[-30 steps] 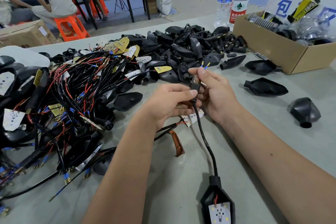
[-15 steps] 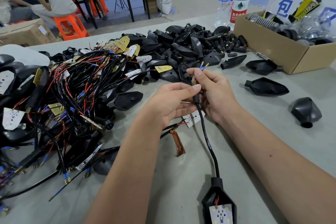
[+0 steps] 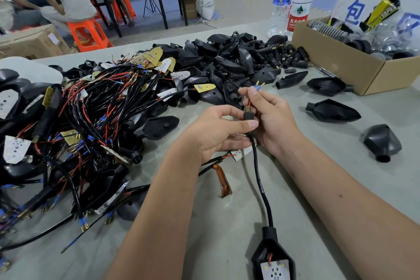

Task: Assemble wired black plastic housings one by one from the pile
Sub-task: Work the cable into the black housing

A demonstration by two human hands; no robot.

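Two hands on one black cable over a grey cloth-covered table [image 3: 227, 223], workshop floor behind w/ ppl on orange plastic stools [image 3: 87, 34].

Vs 0.5 s ago the small black sleeve w/ brass spring [image 3: 248, 114] shows clear of the fingers. Left hand [image 3: 218, 134] pinches it; right hand [image 3: 270, 118] pinches the wire tips. Cable runs down to a black plastic housing w/ white LED board [image 3: 273, 261] at the near edge. Tan cardboard box [image 3: 341, 61] far right holds black ribbed parts & clear bags. Big pile of wired black housings [image 3: 91, 120] left.
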